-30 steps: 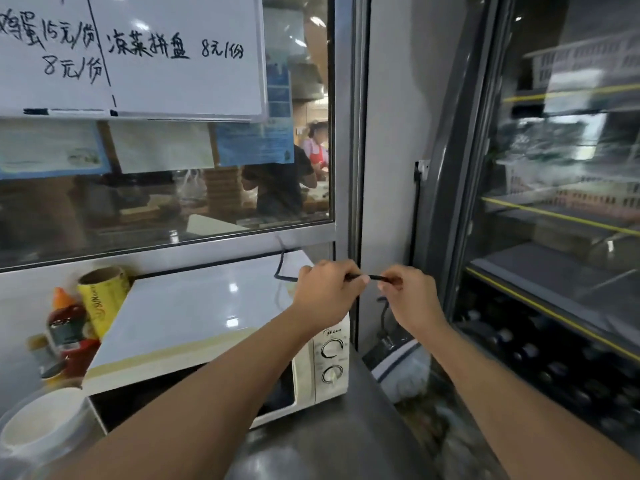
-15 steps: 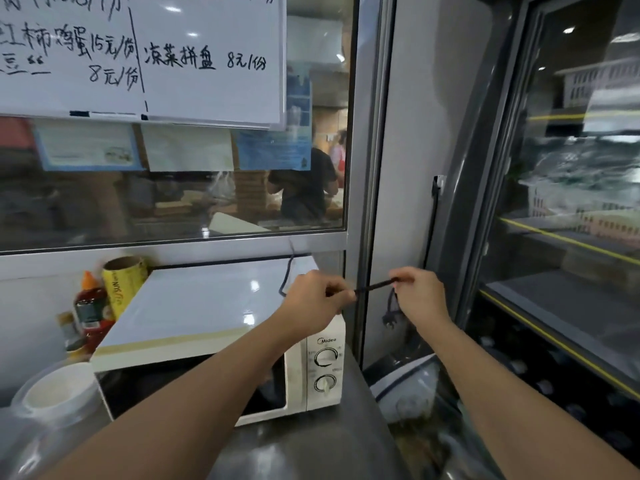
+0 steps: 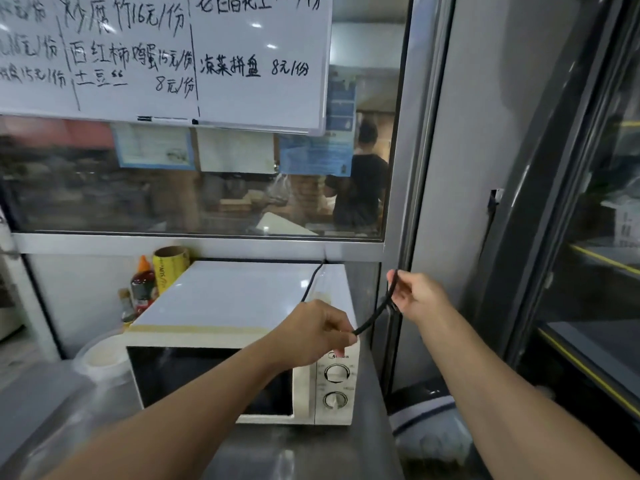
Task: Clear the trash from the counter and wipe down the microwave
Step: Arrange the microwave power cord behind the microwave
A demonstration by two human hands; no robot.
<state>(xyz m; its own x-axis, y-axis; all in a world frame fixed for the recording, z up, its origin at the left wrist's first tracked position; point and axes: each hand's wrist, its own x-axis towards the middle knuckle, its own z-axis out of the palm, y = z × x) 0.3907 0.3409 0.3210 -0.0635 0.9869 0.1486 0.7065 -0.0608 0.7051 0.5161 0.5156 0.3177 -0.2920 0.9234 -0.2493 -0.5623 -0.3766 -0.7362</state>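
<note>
A white microwave [image 3: 228, 303] stands on the steel counter [image 3: 298, 452], its dark door facing me and two knobs on its right panel. Its black power cord [image 3: 375, 313] runs from the back over the top. My left hand [image 3: 318, 332] pinches the cord above the microwave's front right corner. My right hand [image 3: 417, 294] grips the same cord further along, raised to the right of the microwave, with the cord bent over its fingers.
A yellow roll [image 3: 170, 266] and sauce bottles [image 3: 142, 289] stand behind the microwave's left side. A clear lidded tub [image 3: 100, 358] sits left of it. A glass-door fridge [image 3: 588, 258] fills the right. A bagged bin [image 3: 429, 427] stands below the counter's right edge.
My right hand has lifted and pulled the cord upward, so it slants between my hands. My left hand has dropped toward the microwave's front corner. The view has tilted up.
</note>
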